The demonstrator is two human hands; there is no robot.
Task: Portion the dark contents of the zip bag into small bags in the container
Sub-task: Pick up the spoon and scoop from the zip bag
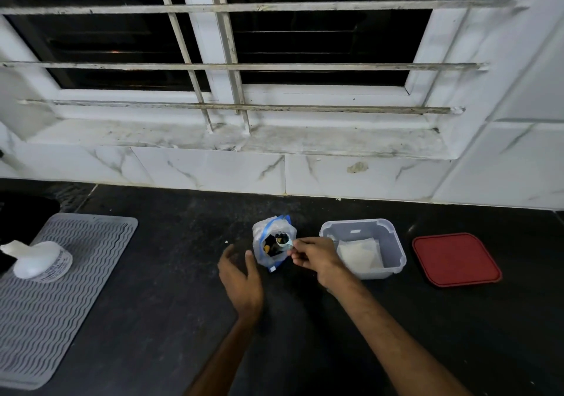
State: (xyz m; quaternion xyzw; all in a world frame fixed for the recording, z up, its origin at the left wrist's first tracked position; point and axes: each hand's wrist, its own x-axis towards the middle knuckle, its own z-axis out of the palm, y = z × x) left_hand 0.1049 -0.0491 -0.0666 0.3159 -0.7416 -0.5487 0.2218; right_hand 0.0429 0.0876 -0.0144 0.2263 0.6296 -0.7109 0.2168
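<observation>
Standing upright near the middle of the black stone counter (171,298), the zip bag (265,253) has its mouth pulled wide open. It is clear, crinkled plastic with a blue zip strip running round the rim, and the dark contents (270,243) sit low inside, with a fleck of yellow among them.

The right hand (311,257) is at the bag's right edge, fingers curled in and pinching a small pale cup (282,239) that hangs in the mouth of the bag. There are dark pieces in the cup. The left hand (241,276) hovers just left of the bag, palm turned inward and fingers loose and spread, gripping nothing. From where I stand it looks apart from the plastic.

Just right of the bag, behind the right wrist, is the clear container (357,222), lid off, with white small bags (361,255) lying flat on its floor. Its red lid (456,260) rests on the counter further right, apart from it.

Well off to the left a grey ribbed mat (76,273) carries a white rounded tub (39,263).

Behind the counter rises a wall of white veined tile (213,170), then a grimy sill (305,141) under a barred window (320,66), black with night.
</observation>
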